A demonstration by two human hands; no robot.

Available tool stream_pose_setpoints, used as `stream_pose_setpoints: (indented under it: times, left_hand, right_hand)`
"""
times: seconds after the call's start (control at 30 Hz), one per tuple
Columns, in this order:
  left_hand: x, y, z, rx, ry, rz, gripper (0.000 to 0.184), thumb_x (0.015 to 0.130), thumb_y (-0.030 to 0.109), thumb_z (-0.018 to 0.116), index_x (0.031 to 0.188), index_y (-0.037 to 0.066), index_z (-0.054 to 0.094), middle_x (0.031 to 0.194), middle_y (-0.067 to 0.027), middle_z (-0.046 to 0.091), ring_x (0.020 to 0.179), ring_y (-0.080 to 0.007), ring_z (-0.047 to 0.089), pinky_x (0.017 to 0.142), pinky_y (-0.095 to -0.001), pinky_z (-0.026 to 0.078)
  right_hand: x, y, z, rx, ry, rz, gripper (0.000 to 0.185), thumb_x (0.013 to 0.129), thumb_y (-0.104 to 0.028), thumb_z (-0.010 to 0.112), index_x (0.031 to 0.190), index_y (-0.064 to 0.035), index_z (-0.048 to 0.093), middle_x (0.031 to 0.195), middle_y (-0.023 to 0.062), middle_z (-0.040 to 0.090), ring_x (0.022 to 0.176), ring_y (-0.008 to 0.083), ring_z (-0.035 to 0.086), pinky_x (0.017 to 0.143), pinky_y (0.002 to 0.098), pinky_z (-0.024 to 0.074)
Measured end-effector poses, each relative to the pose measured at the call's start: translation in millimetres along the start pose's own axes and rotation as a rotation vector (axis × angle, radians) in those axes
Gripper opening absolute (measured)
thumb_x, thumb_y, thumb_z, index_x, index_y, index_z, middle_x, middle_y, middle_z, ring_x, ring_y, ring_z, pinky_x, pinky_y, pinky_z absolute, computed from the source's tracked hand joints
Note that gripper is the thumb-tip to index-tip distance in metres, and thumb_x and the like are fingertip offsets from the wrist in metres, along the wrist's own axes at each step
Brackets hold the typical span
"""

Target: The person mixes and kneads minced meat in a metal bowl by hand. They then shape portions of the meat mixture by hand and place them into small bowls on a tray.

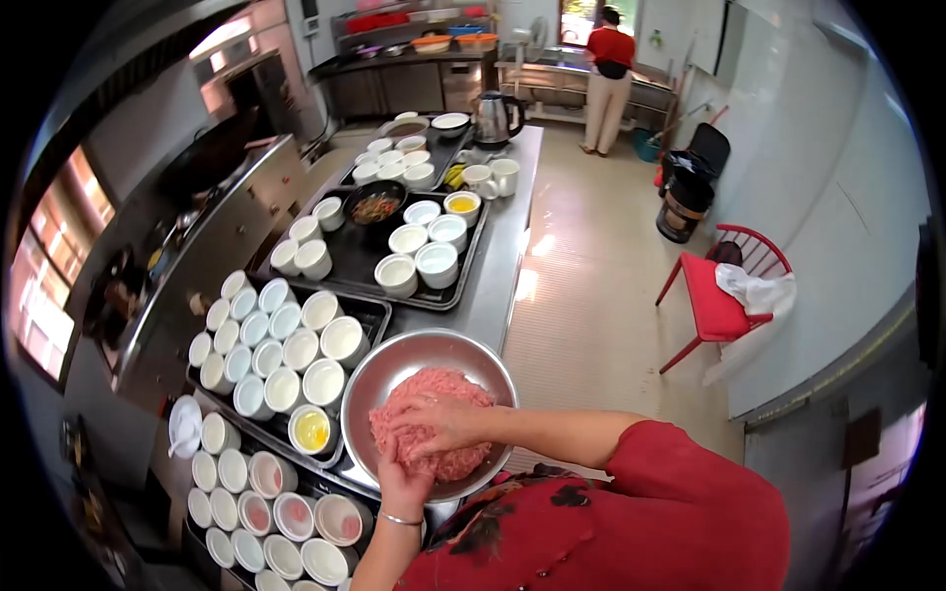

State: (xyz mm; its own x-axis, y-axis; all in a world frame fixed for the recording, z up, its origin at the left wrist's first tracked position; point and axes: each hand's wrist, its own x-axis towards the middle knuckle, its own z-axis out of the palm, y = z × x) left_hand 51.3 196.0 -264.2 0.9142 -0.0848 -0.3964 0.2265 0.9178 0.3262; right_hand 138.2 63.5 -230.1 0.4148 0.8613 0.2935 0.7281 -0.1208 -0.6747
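A wide metal bowl (493,366) holds a mound of pink minced meat (448,387). My right hand (434,422) lies on top of the meat, its fingers spread and partly sunk in. Lower down, at the near left side of the mound, my left hand (402,481) touches the meat with its fingers up, a bangle on its wrist. Whether its fingertips grip any meat is hidden. Left of the bowl, a white cup (313,430) contains yellow egg, among rows of white cups (301,349) on a black tray (372,313).
Farther along the counter (524,182) are a tray (345,281) with cups and a black bowl (375,203), mugs (505,177) and a kettle (496,120). More cups (295,514) stand at lower left, some with meat. A red chair (717,300) and a person (607,79) are beyond.
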Motion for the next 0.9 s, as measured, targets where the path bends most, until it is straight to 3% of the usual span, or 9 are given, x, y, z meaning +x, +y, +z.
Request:
stream_pose_setpoints:
  times: [0.1,0.27,0.4,0.47,0.53,0.6,0.67,0.83,0.9]
  left_hand:
    - [12.3,2.6,-18.3,-0.032,-0.007,0.015,0.035,0.088,0.032,0.037,0.11,0.007,0.048,0.109,-0.0101,0.054,0.099,-0.0248,0.052,0.081,-0.0398,0.045]
    - [1.4,7.7,6.1,0.013,-0.096,0.001,0.037,0.088,0.035,0.037,0.112,0.009,0.048,0.108,-0.0084,0.055,0.1,-0.0239,0.052,0.082,-0.041,0.044]
    - [-0.1,5.6,16.3,0.111,-0.101,-0.016,0.034,0.088,0.034,0.039,0.111,0.009,0.048,0.107,-0.0091,0.055,0.099,-0.0231,0.052,0.081,-0.0387,0.046]
    - [2.6,3.0,11.0,0.312,-0.108,0.177,0.031,0.087,0.027,0.044,0.112,0.009,0.047,0.109,-0.0088,0.053,0.099,-0.0204,0.052,0.08,-0.0353,0.046]
    - [4.8,1.7,12.8,0.459,-0.054,0.343,0.031,0.086,0.017,0.047,0.114,0.006,0.045,0.112,-0.0091,0.051,0.101,-0.0184,0.051,0.082,-0.0322,0.045]
    - [-2.4,6.4,11.3,0.473,-0.1,0.192,0.034,0.084,0.011,0.048,0.117,0.002,0.042,0.115,-0.0102,0.048,0.103,-0.019,0.049,0.085,-0.0314,0.044]
    - [-6.3,6.6,6.2,0.285,-0.088,0.07,0.037,0.082,0.011,0.05,0.116,0.0,0.042,0.112,-0.0119,0.051,0.102,-0.0226,0.051,0.087,-0.0315,0.042]
    - [2.2,3.6,-8.1,0.186,-0.144,0.109,0.032,0.083,0.014,0.048,0.113,0.004,0.046,0.107,-0.0093,0.055,0.096,-0.0208,0.054,0.083,-0.0369,0.044]
    - [2.7,2.3,-15.4,0.166,-0.086,0.046,0.021,0.081,0.013,0.052,0.101,0.005,0.052,0.093,-0.0046,0.059,0.084,-0.0171,0.057,0.076,-0.0328,0.047]
  right_hand:
    - [-3.9,2.0,1.8,-0.11,0.127,-0.181,0.057,0.066,-0.03,0.065,0.116,-0.0094,0.046,0.119,0.0151,0.042,0.103,0.034,0.046,0.087,0.042,0.0364]
    - [-12.4,9.2,26.1,-0.112,-0.072,0.086,0.059,0.068,-0.024,0.063,0.12,-0.0097,0.04,0.11,0.0141,0.05,0.091,0.0321,0.053,0.076,0.0399,0.0437]
    - [-5.7,-0.4,14.8,-0.266,-0.17,0.058,0.057,0.07,-0.019,0.06,0.121,-0.0075,0.037,0.106,0.016,0.052,0.086,0.0341,0.054,0.072,0.0399,0.0455]
    - [-3.0,-29.0,-4.1,0.033,-0.112,0.381,0.047,0.072,-0.015,0.058,0.115,-0.0049,0.042,0.102,0.0161,0.054,0.087,0.0325,0.054,0.074,0.0384,0.0447]
    - [5.0,-12.7,4.1,0.37,0.111,0.044,0.037,0.073,-0.015,0.058,0.107,-0.0037,0.048,0.096,0.0144,0.056,0.088,0.0277,0.055,0.075,0.0353,0.0441]
    - [7.5,-20.9,-7.2,0.343,0.017,0.047,0.033,0.073,-0.016,0.061,0.101,-0.0027,0.051,0.094,0.0125,0.056,0.088,0.0228,0.054,0.076,0.0324,0.0434]
    - [-1.0,-14.7,1.1,0.536,0.011,0.247,0.034,0.069,-0.016,0.064,0.099,-0.0041,0.052,0.09,0.0113,0.057,0.082,0.0208,0.055,0.071,0.0296,0.0445]
    - [1.2,-9.7,11.9,-0.006,0.156,0.185,0.022,0.071,-0.011,0.059,0.09,-0.0022,0.054,0.078,0.0095,0.059,0.072,0.0174,0.058,0.066,0.0291,0.0469]
    - [3.8,-12.9,13.1,0.115,0.126,0.33,0.021,0.07,-0.011,0.059,0.089,-0.0027,0.055,0.078,0.0095,0.059,0.072,0.0173,0.058,0.065,0.0289,0.0467]
